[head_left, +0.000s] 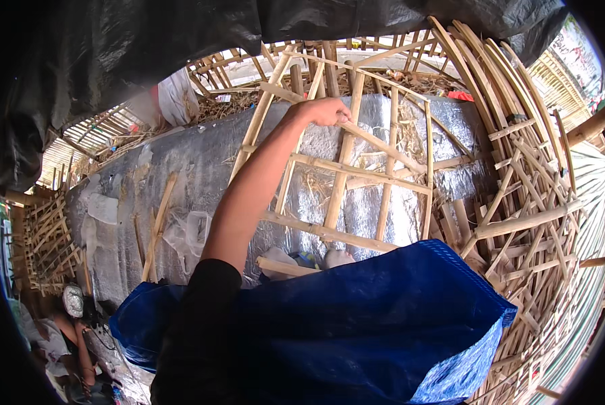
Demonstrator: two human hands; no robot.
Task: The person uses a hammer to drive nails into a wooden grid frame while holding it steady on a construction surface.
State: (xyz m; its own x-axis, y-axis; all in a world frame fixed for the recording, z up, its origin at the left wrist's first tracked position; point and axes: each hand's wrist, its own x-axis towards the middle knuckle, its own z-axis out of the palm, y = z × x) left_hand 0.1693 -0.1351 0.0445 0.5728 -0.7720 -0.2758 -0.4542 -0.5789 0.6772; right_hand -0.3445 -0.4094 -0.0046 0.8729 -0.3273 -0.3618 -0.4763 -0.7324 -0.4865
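Note:
My left hand [326,112] reaches forward from a black sleeve and is closed around a flat bamboo slat [383,144]. The slat slants across a bamboo frame [350,158], running from its upper left down to its right side. Upright poles and crosspieces make up this frame, which stands over silvery sheeting in front of me. A large blue tarp [356,324] covers my front and the lower middle of the view. My right hand does not show; whether the tarp hides it I cannot tell.
Long bamboo strips and piled lattice pieces [529,175] crowd the right side. Silvery sheeting [174,162] spreads over the ground, with a loose bamboo piece [159,226] on the left. Black plastic [147,40] hangs overhead. Another person [80,344] is at lower left.

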